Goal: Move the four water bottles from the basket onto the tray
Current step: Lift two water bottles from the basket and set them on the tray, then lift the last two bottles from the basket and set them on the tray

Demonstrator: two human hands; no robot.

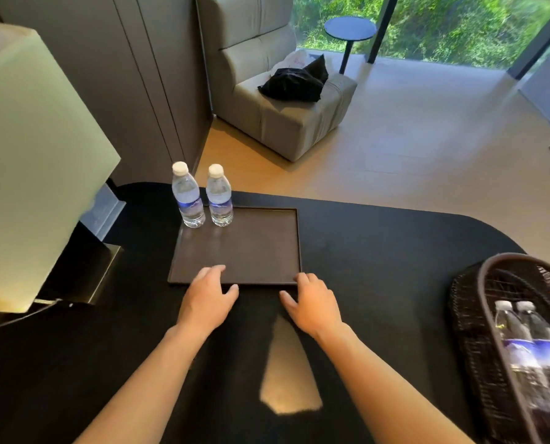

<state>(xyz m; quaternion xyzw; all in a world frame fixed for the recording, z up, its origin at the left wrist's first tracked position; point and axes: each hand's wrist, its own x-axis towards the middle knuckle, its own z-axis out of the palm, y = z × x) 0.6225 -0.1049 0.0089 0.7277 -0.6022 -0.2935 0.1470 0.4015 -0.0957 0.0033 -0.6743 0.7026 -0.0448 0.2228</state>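
Observation:
A dark brown rectangular tray (pixel 254 251) lies on the black table. Two clear water bottles with white caps and blue labels stand upright side by side in its far left corner, one (pixel 188 197) left of the other (pixel 219 197). At the right edge, a dark wicker basket (pixel 469 322) with a hoop handle holds two more bottles (pixel 510 341) (pixel 546 344), lying tilted. My left hand (pixel 208 298) rests at the tray's near edge with its fingers over the rim. My right hand (pixel 312 299) rests at the near right corner. Both hands hold nothing, fingers apart.
A large lamp with a pale shade (pixel 33 161) and metal base stands at the left of the table (pixel 395 251). Beyond the table are a grey armchair (pixel 286 116) with a black bag, a small round side table (pixel 350 28) and a window.

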